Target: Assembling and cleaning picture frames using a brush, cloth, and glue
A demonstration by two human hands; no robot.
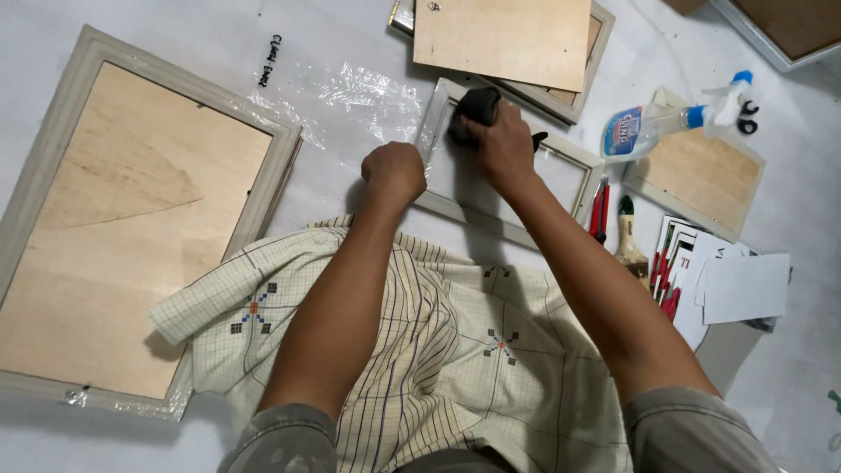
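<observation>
A: Right hand (506, 144) has its fingers clamped on a dark cloth (474, 108), pressed on the picture frame's (501, 223) glass. Left hand (394, 172) is fisted, bracing the edge.

B: Looks mid-wipe; spray bottle (653, 128) lies nearby.

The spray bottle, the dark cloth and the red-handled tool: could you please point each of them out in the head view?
spray bottle (644, 130), head view, on its clear body.
dark cloth (473, 107), head view, on the bunched part above the right hand (504, 149).
red-handled tool (599, 208), head view, mid-handle.
</observation>
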